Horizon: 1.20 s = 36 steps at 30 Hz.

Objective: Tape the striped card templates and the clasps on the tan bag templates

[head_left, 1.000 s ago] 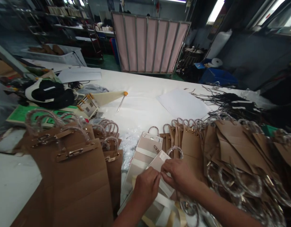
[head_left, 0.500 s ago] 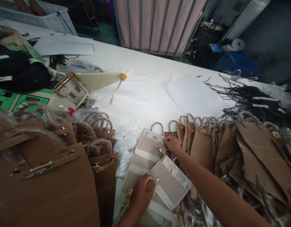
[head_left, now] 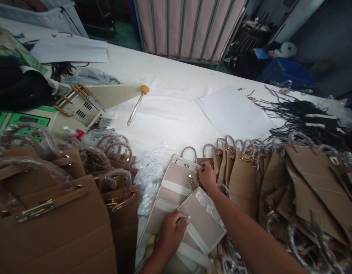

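Observation:
A pale pinkish-beige bag piece [head_left: 180, 173] lies opened out at the front of the table, with small fittings along its far edge and a metal clasp [head_left: 191, 180] in its upper part. My right hand [head_left: 207, 176] pinches the right edge near its far corner. Over the lower part, my left hand [head_left: 172, 230] is closed, with a whitish tip and a yellowish bit showing at its fingers; what it holds I cannot make out. Right of that hand a smaller pale flap [head_left: 203, 220] lies at a slant. A yellow object [head_left: 150, 245] shows beside my left wrist.
Brown bags [head_left: 58, 228] with plastic-wrapped handles crowd the left; a row of similar bags [head_left: 244, 179] fills the right. Clear plastic wrap [head_left: 151, 171] lies between. Farther back are a screwdriver-like metal rod [head_left: 136, 108], a green-panelled machine [head_left: 29, 120], white sheets [head_left: 233, 112] and black cords [head_left: 301, 116].
My right hand has turned slightly and its fingers sit a little lower on the piece's edge. My left hand stays almost in place. The view has shifted slightly.

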Motion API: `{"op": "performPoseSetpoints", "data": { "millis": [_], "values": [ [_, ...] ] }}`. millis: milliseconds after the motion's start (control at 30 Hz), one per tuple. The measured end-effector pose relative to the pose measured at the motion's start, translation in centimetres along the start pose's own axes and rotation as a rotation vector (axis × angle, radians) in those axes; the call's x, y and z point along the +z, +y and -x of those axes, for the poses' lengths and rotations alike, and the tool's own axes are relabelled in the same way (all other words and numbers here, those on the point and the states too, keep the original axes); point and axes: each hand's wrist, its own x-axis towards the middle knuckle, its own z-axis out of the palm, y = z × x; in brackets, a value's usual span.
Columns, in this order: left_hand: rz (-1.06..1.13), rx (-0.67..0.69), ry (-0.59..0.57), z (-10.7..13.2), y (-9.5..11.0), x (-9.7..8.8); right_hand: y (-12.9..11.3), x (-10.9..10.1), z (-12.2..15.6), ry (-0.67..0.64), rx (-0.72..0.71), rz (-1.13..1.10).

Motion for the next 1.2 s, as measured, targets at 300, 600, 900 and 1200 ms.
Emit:
{"op": "performPoseSetpoints", "data": {
  "millis": [300,600,900,1200],
  "values": [
    [0.043,-0.048,-0.001,0.1,1.2,-0.4,-0.7,-0.2,0.0,-0.07,0.155,-0.292],
    [0.172,-0.109,0.038,1.5,3.6,-1.2,-1.7,-0.6,0.3,-0.201,0.198,-0.419],
    [0.315,-0.038,0.078,4.8,8.4,-3.1,-7.8,-10.6,12.1,-0.412,-0.094,-0.465],
    [0.324,0.027,0.043,8.8,9.5,-2.5,-6.3,-11.5,24.2,-0.505,-0.09,-0.472]
  ]
}}
